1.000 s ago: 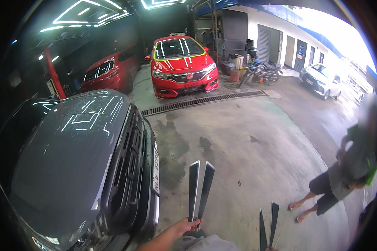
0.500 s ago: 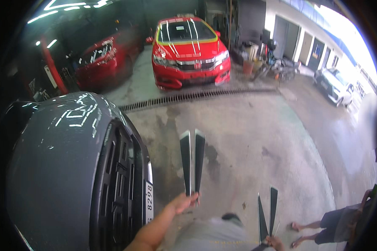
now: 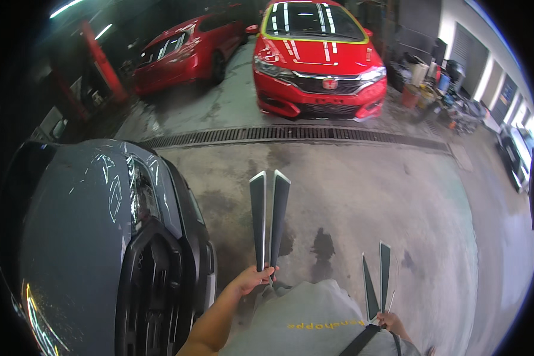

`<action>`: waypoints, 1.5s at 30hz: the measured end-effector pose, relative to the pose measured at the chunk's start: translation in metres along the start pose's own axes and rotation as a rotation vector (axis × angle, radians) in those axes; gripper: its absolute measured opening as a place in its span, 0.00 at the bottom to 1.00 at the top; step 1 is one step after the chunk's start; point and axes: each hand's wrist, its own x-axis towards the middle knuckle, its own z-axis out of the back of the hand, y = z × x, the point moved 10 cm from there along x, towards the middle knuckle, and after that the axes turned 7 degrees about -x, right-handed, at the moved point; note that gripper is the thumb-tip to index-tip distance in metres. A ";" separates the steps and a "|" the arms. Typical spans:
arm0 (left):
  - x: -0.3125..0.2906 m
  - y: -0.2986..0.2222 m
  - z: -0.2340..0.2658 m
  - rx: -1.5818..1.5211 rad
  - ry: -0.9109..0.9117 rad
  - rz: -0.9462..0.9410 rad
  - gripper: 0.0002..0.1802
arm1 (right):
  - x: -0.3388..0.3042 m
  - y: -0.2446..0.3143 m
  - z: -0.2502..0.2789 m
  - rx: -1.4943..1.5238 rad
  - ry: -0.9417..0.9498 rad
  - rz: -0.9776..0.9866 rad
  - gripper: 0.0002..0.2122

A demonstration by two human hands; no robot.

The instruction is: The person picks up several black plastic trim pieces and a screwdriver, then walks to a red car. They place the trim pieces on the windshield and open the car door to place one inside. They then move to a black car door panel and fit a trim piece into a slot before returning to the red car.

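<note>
My left hand (image 3: 258, 277) is closed round the narrow lower ends of two long dark tapered trim strips (image 3: 278, 213) with silvery edges. They stand nearly upright and side by side, a thin gap between them. Lower and further right, my right hand (image 3: 391, 323) grips another pair of dark tapered strips (image 3: 385, 273), which spread apart toward their upper ends. A thin pale strand or rod shows beside this pair. My grey shirt (image 3: 314, 302) fills the space between the hands, with a dark strap across it.
Close on my left stands a grey car (image 3: 71, 207) with a black grille (image 3: 154, 291). A drain grate (image 3: 279, 134) crosses the concrete floor ahead. Beyond it are a red car (image 3: 320, 65) with yellow-green tape round its windshield, another red car (image 3: 190, 53), and clutter (image 3: 439, 89).
My view has shifted, so the red cars and drain appear further right. The grey car's front looks nearer. Both hands keep their strips; the person at the right has mostly left view.
</note>
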 end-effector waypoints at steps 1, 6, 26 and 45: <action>0.018 -0.014 0.009 0.013 0.001 -0.024 0.19 | 0.019 0.053 0.001 -0.011 0.022 0.043 0.07; 0.106 -0.086 0.065 -0.021 -0.139 -0.046 0.20 | 0.102 0.334 -0.037 -0.093 0.054 0.176 0.06; 0.495 -0.613 0.403 0.116 -0.629 -0.368 0.16 | 0.292 0.933 -0.354 0.034 0.110 0.448 0.06; 0.757 -0.943 0.651 -0.161 -0.371 -0.288 0.17 | 0.428 1.601 -0.700 0.121 0.276 0.752 0.05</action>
